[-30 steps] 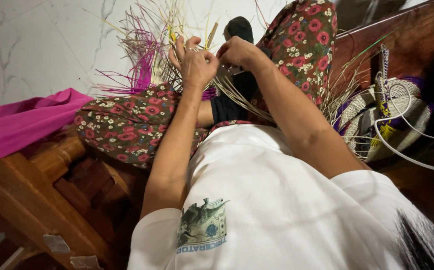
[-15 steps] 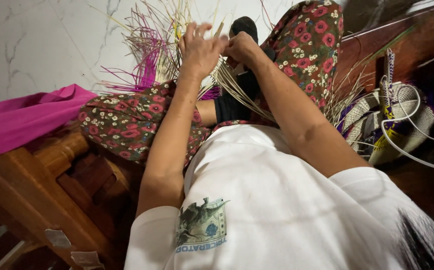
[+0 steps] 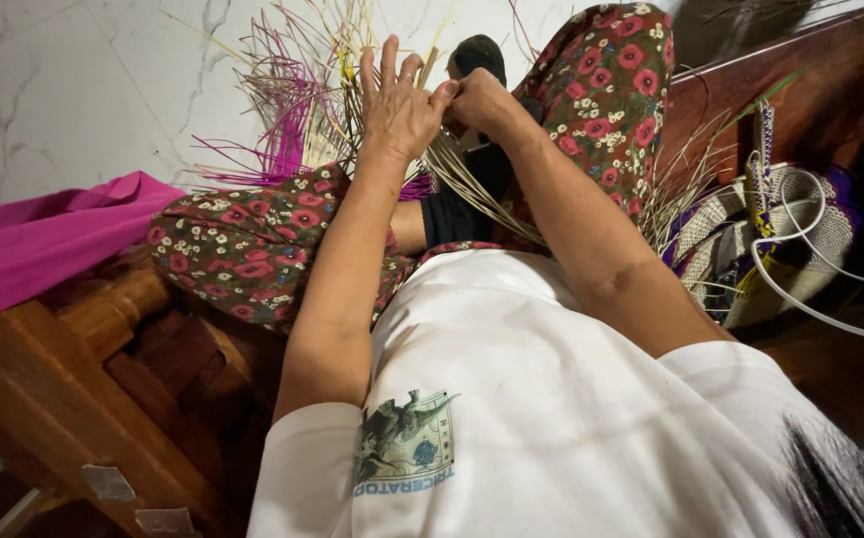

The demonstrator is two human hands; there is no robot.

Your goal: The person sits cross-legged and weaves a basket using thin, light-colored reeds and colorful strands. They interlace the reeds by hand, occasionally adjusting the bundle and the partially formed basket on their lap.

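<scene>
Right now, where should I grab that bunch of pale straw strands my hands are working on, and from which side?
Grip the pale straw strands on the bundled stretch just below the left hand and right hand, coming from the right. There they run together in one slanting band; higher up they fan apart into loose tips, and the left forearm blocks the other side.

Our left hand [image 3: 397,105] and right hand [image 3: 477,100] meet in the straw strands [image 3: 472,184], so no gap between them. Loose purple and pale strand ends [image 3: 283,90] fan out up and left, blocking that side. Our raised knee in floral fabric [image 3: 606,90] walls off the right. Woven basket [image 3: 751,244] with a white cord [image 3: 801,289] fills the far right. Open room: the white tiled floor [image 3: 73,90] at left, above the pink cloth [image 3: 43,239]. A wooden chair frame [image 3: 73,369] closes the lower left.
</scene>
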